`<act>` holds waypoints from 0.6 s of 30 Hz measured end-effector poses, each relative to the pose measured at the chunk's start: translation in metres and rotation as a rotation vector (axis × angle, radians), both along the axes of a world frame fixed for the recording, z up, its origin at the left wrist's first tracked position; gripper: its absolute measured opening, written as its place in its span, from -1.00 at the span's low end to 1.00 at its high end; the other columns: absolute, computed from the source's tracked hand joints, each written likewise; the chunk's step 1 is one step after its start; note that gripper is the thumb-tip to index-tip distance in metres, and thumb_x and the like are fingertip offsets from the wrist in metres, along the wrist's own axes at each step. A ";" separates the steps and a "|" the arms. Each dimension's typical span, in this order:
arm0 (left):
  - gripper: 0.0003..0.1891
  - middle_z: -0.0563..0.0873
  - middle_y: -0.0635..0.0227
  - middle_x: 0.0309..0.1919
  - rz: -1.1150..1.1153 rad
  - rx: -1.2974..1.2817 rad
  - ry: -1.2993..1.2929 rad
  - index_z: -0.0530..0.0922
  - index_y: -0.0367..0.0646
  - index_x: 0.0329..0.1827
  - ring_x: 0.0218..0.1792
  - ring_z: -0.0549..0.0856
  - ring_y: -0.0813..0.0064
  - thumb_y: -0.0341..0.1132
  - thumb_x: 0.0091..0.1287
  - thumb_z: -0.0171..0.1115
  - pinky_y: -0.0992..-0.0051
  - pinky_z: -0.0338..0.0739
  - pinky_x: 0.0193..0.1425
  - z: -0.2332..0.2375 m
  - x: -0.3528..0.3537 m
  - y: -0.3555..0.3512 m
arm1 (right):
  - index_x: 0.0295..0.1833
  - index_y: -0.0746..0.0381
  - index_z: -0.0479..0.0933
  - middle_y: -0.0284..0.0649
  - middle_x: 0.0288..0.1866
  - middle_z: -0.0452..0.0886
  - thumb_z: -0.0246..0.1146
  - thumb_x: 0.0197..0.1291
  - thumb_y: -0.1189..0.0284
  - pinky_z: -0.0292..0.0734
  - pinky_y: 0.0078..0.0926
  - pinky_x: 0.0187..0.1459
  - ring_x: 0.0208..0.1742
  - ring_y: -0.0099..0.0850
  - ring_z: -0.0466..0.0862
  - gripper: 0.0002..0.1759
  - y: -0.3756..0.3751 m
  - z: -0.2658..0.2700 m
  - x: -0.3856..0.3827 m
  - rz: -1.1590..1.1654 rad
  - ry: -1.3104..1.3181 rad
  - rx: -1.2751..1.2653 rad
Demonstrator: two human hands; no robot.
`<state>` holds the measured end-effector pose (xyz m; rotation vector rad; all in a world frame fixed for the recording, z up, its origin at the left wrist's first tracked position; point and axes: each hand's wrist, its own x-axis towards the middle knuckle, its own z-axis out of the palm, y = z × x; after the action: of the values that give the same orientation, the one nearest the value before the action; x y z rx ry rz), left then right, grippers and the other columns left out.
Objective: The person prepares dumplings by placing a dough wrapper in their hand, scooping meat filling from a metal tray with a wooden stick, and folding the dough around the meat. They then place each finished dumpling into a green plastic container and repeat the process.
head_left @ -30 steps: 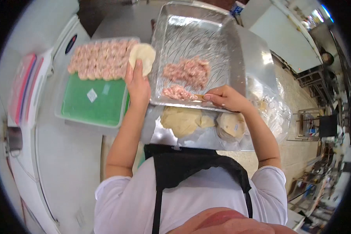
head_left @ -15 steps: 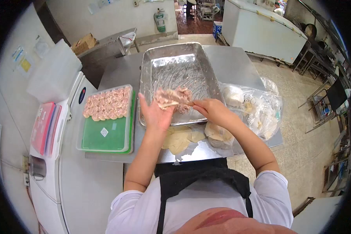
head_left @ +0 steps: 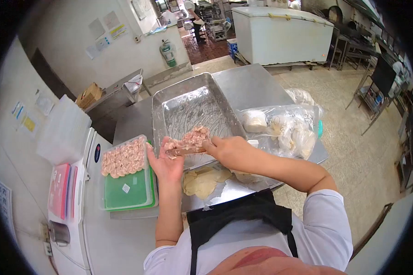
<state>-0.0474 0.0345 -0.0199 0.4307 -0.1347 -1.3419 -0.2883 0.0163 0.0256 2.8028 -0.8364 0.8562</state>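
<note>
My left hand (head_left: 168, 167) is palm up over the near left corner of the metal tray (head_left: 159, 98), its fingers cupping a filled wrapper (head_left: 171, 145) with pink minced meat on it. My right hand (head_left: 229, 151) grips a flat spatula (head_left: 188, 151), whose blade lies against that filling. Behind the blade sits a mound of minced meat (head_left: 196, 135), partly hidden. Pale round wrappers (head_left: 204, 181) lie overlapped on the table just below my hands. To the left, rows of filled dumplings (head_left: 124, 157) cover the far part of a clear plastic box with a green base (head_left: 124, 195).
Plastic bags of pale wrappers (head_left: 280, 130) rest on the steel table (head_left: 250, 87) at the right. A white fridge (head_left: 117, 238) with pink folders (head_left: 59, 190) stands left. Beyond are a chest freezer (head_left: 284, 39), a fire extinguisher (head_left: 168, 53) and a person (head_left: 195, 20) in the doorway.
The view has turned and shifted. My right hand and the spatula have come in closer across my left hand, and the spatula now lies flat against the filling.
</note>
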 end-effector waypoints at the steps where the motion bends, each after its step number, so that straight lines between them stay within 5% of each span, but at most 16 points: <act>1: -0.31 0.53 0.11 -0.04 -0.010 0.003 -0.003 0.44 -0.28 0.15 0.00 0.52 0.14 0.21 0.29 0.21 0.03 0.42 0.26 0.000 0.003 0.000 | -0.07 0.19 0.57 -0.14 -0.41 0.59 0.15 0.33 0.30 0.58 -0.22 -0.37 -0.35 -0.13 0.68 -0.78 -0.006 -0.006 0.002 0.004 0.017 0.081; 5: -0.44 0.56 0.10 -0.04 -0.088 -0.059 0.079 0.40 -0.29 0.22 -0.01 0.57 0.18 -0.03 0.33 0.23 0.13 0.52 0.17 0.006 0.008 0.005 | -0.01 0.26 0.60 -0.04 -0.27 0.65 0.12 0.38 0.30 0.57 -0.16 -0.22 -0.21 -0.06 0.68 -0.72 -0.011 0.014 -0.009 0.102 -0.086 0.326; 7: -0.42 0.57 0.12 0.00 -0.058 -0.160 -0.421 0.33 -0.23 0.34 0.04 0.59 0.25 -0.32 0.27 0.29 0.19 0.55 0.16 0.023 -0.003 0.023 | 0.03 0.27 0.60 -0.01 -0.22 0.66 0.10 0.41 0.28 0.56 -0.15 -0.16 -0.18 -0.03 0.67 -0.69 -0.014 0.020 -0.017 0.134 -0.136 0.439; 8: -0.42 0.57 0.12 0.00 -0.055 -0.161 -0.420 0.33 -0.23 0.34 0.04 0.59 0.25 -0.32 0.27 0.29 0.19 0.55 0.16 0.031 -0.002 0.030 | 0.06 0.28 0.59 0.02 -0.17 0.66 0.08 0.43 0.26 0.54 -0.15 -0.10 -0.14 0.01 0.66 -0.66 -0.014 0.022 -0.020 0.162 -0.181 0.558; 10: -0.24 0.59 0.17 0.02 -0.051 -0.222 -1.153 0.23 -0.14 0.44 0.06 0.61 0.34 -0.54 0.15 0.36 0.32 0.54 0.19 0.042 -0.002 0.040 | 0.07 0.23 0.59 0.05 -0.19 0.67 0.06 0.43 0.25 0.53 -0.09 -0.10 -0.15 0.04 0.66 -0.66 -0.009 0.031 -0.025 0.170 -0.139 0.602; 11: -0.24 0.59 0.17 0.02 -0.049 -0.219 -1.150 0.23 -0.14 0.44 0.06 0.61 0.34 -0.54 0.15 0.36 0.32 0.54 0.19 0.044 -0.002 0.041 | 0.07 0.19 0.59 0.08 -0.20 0.67 0.05 0.43 0.23 0.52 -0.02 -0.09 -0.16 0.08 0.65 -0.66 -0.006 0.036 -0.027 0.179 -0.099 0.647; 14: -0.22 0.61 0.29 -0.02 0.003 -0.353 -1.475 0.38 -0.21 0.37 -0.03 0.61 0.47 -0.59 -0.01 0.46 0.47 0.54 0.04 0.048 0.000 0.035 | 0.08 0.18 0.59 0.08 -0.22 0.67 0.06 0.42 0.21 0.53 -0.04 -0.09 -0.16 0.08 0.65 -0.66 0.008 0.045 -0.029 0.194 -0.029 0.619; 16: -0.53 0.67 0.32 -0.19 -0.108 -0.620 -1.697 0.58 -0.23 0.05 -0.19 0.64 0.59 -0.47 0.04 0.52 0.55 0.56 -0.13 0.046 0.012 0.023 | 0.09 0.17 0.59 0.07 -0.22 0.67 0.07 0.42 0.21 0.53 -0.04 -0.09 -0.17 0.07 0.66 -0.66 0.015 0.039 -0.022 0.212 -0.057 0.613; 18: -0.62 0.67 0.36 -0.26 -0.222 -0.506 -1.687 0.62 -0.25 -0.08 -0.25 0.63 0.60 -0.50 0.01 0.51 0.54 0.54 -0.16 0.048 0.019 0.027 | 0.09 0.15 0.59 0.07 -0.22 0.67 0.07 0.42 0.21 0.54 -0.04 -0.10 -0.19 0.06 0.66 -0.66 0.010 0.028 -0.018 0.228 -0.084 0.609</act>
<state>-0.0286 0.0617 0.0279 1.0165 -1.8926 -0.7615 -0.3059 0.0268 0.0533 3.4677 -0.9309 0.8712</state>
